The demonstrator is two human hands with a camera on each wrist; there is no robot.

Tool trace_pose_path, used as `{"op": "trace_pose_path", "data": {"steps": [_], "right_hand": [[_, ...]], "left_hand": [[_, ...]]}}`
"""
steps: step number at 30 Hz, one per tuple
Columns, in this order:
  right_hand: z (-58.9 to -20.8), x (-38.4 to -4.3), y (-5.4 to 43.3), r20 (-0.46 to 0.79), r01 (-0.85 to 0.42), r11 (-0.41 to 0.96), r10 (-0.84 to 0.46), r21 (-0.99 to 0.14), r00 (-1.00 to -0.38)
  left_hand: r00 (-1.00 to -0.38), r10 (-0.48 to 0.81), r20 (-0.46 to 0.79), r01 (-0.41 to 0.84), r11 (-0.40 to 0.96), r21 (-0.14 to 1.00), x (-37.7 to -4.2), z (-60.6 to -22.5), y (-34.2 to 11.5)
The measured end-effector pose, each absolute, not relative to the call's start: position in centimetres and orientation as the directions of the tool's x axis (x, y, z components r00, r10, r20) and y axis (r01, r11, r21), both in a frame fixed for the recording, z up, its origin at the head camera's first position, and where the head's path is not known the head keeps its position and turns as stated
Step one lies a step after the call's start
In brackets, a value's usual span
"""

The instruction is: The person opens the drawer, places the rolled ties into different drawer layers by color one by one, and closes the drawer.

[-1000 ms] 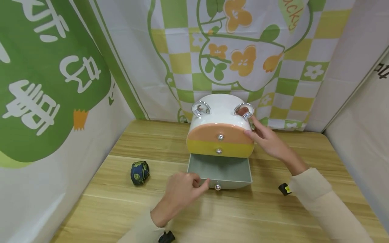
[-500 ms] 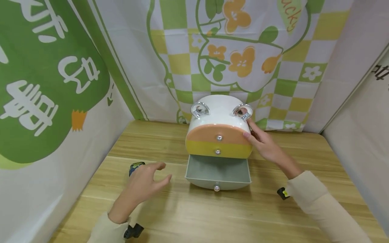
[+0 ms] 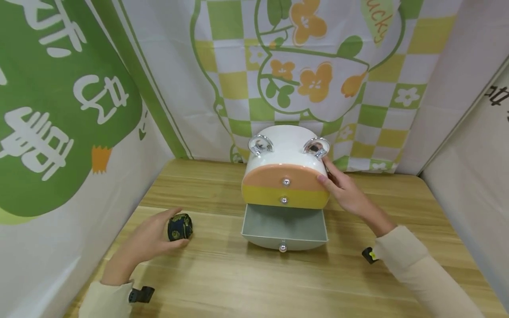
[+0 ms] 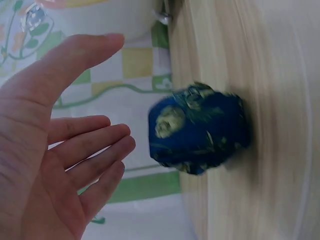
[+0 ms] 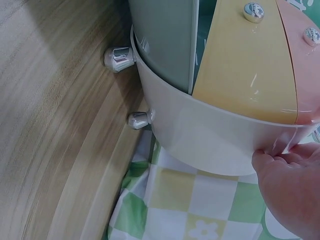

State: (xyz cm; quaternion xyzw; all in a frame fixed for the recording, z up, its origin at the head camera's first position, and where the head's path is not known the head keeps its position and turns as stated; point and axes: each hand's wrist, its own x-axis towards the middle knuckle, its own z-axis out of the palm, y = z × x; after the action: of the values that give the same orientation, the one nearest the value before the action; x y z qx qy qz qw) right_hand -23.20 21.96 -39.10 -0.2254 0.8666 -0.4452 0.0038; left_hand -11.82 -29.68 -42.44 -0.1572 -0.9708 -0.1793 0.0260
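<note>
A rolled-up necktie, navy with yellow-green flowers, sits on the wooden table at the left. My left hand is beside it, thumb and fingers spread to either side; in the left wrist view a gap shows between the fingers and the necktie. A small white cabinet with orange and yellow drawer fronts stands at the back. Its grey-green bottom drawer is pulled out with bare insides. My right hand rests against the cabinet's right side, thumb at the front edge.
Two shiny ring-shaped ears stick up from the cabinet top, and silver knobs stand out from the drawers. Short silver feet lift the cabinet off the table. Printed cloth hangs close behind it.
My left hand has left the front of the pulled-out drawer and moved left to the necktie, its fingers spreading. The right hand has stayed at the cabinet's side.
</note>
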Motion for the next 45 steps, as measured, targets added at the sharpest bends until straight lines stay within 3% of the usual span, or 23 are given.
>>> {"op": "trace_pose_path", "data": {"steps": [26, 45], "right_hand": [[-39.3, -22.9, 21.9, 0.181, -0.364, 0.493, -0.379, -0.79, -0.908], [-39.4, -23.1, 21.7, 0.188, -0.372, 0.502, -0.38, -0.781, -0.906]], "left_hand": [[-0.947, 0.318, -0.051, 0.267, 0.864, 0.427, -14.1, -46.0, -32.5], [-0.957, 0.285, -0.056, 0.237, 0.878, 0.417, -15.0, -46.6, -32.6]]}}
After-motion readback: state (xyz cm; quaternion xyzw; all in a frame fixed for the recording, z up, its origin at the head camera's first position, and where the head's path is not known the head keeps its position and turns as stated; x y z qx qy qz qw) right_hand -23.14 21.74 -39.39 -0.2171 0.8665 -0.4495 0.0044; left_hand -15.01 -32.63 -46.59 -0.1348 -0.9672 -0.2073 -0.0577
